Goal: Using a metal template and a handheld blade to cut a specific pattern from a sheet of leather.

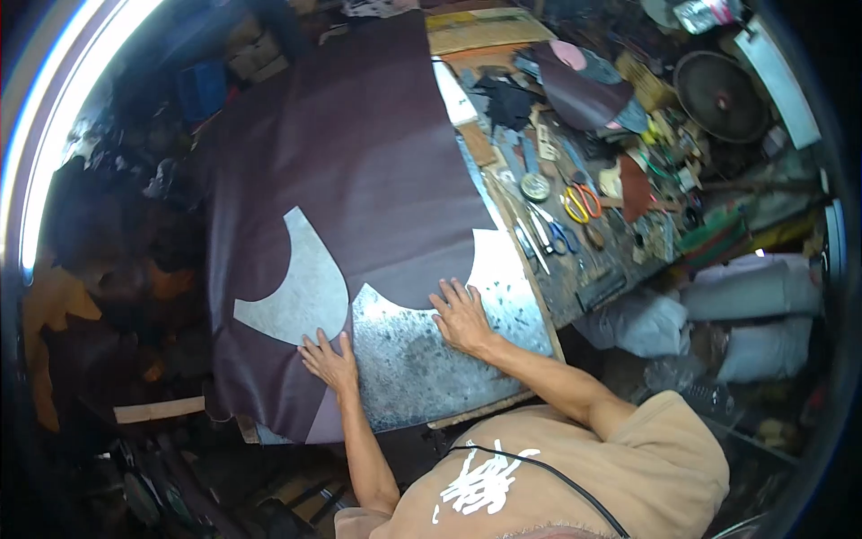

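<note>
A wide sheet of dark maroon leather (pixel 359 180) lies over the table. On its near part rests a pale grey, curved flat template (pixel 305 287) with a rounded lower edge and two pointed ends. My left hand (pixel 329 361) lies flat with fingers spread, fingertips at the template's lower edge. My right hand (pixel 461 319) is also spread, its fingertips at the curved cut edge of the leather. Beneath that hand a spotted silvery metal sheet (pixel 431 373) shows where the leather stops. Neither hand grips anything.
Right of the leather, the worktop carries orange-and-yellow-handled scissors (pixel 582 204), blue-handled scissors (pixel 563 237), a round tin (pixel 534 186) and leather scraps (pixel 635 189). A dark round dish (pixel 723 96) stands farther back. White bulging sacks (pixel 754 310) sit below the right edge.
</note>
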